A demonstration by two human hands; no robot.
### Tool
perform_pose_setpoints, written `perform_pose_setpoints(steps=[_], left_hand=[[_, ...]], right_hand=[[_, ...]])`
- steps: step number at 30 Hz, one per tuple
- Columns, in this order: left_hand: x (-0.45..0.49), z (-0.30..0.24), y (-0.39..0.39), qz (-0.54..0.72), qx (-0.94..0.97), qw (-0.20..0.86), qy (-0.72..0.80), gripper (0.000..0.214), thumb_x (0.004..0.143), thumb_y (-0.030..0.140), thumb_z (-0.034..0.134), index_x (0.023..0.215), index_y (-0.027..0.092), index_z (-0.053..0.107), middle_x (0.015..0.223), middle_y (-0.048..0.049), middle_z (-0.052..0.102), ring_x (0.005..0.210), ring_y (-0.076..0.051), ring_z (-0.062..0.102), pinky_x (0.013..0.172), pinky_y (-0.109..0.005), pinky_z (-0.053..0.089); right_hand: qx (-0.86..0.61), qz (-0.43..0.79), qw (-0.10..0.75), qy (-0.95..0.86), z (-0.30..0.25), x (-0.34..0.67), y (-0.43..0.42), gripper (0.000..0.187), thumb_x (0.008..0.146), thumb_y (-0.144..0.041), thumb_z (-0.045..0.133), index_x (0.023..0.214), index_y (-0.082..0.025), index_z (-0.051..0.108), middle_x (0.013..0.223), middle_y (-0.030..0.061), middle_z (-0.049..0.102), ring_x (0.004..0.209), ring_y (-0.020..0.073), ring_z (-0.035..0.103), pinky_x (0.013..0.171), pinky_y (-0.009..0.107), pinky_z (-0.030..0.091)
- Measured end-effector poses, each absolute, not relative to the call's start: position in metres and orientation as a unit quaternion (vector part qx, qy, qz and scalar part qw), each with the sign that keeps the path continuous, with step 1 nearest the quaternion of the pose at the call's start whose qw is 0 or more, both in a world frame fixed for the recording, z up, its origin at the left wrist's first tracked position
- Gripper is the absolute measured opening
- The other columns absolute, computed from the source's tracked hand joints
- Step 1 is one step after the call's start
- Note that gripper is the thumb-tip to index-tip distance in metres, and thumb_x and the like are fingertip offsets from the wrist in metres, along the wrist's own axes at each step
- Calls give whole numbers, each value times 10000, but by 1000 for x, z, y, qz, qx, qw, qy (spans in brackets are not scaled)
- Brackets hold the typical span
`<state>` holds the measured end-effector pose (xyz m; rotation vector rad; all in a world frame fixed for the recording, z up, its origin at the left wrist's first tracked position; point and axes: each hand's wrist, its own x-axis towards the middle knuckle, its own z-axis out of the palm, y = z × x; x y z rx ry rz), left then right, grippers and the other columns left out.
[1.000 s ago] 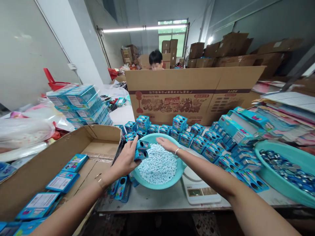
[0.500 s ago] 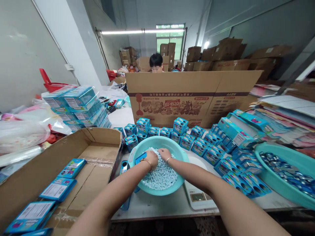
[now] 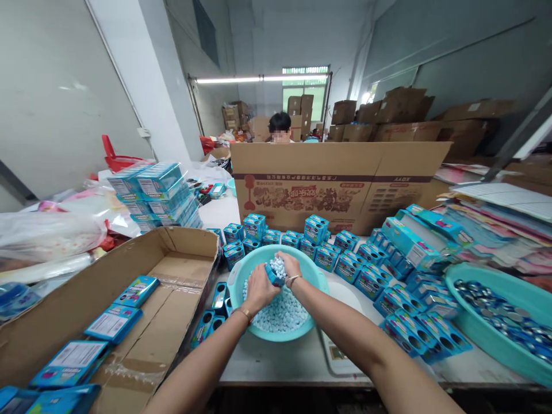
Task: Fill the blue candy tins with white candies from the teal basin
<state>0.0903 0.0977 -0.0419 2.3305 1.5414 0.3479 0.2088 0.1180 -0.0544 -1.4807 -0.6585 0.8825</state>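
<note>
Head cam: left hand [image 3: 259, 288] grips small blue tin [image 3: 273, 275], right hand [image 3: 290, 266] cupped around pale-blue pellets [image 3: 280, 315] (best kept over teal basin [image 3: 234, 280]).

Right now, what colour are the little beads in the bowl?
The beads are pale blue; the head view shows them best.

two teal basins [image 3: 236, 283], one white scale [image 3: 328, 346]

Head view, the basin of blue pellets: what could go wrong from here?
1. The left hand holds a small blue box over the basin while the right hand heaps pellets against it; loose ones could drop past the rim onto the table.
2. The basin seems to sit partly on the scale, so leaning on it might tilt it.
</note>
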Motion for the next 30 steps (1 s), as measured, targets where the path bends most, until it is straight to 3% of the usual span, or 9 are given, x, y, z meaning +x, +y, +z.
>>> perform_pose_setpoints(steps=[5,9,14,19,30], left_hand=[[89,-48,92,333,752,247,513,721,642,264,733,1271,180,392,1236,-133,593,1199,-313,574,996,-421,436],[91,-49,93,371,727,272,510,685,616,247,751,1214,201,420,1224,-96,586,1188,-289,576,985,-393,446],[93,-46,90,359,723,297,511,650,618,255,752,1181,187,436,1160,-82,607,1113,-270,610,930,-361,471],[90,-49,86,345,746,292,489,601,633,257,736,1161,176,460,1092,-89,627,1057,-286,631,902,-395,487],[86,-57,92,346,777,304,428,654,643,199,701,1239,156,435,1218,-120,559,1189,-282,540,1023,-433,427]], right_hand=[[-597,394,639,-282,-34,212,124,343,823,-481,640,826,-143,693,803,45,702,808,214,658,735,315,527],[-581,397,655,-275,-27,211,122,320,666,-486,681,660,-166,689,649,29,675,716,205,641,682,298,489],[-579,402,657,-265,-24,212,120,341,620,-506,693,618,-165,678,650,60,681,725,214,642,692,307,488],[-582,419,646,-261,-25,211,116,392,671,-559,673,623,-170,655,663,79,686,713,214,653,699,317,509],[-550,418,620,-372,-15,197,94,602,768,-749,529,729,-173,700,896,108,734,971,258,667,900,355,499]])
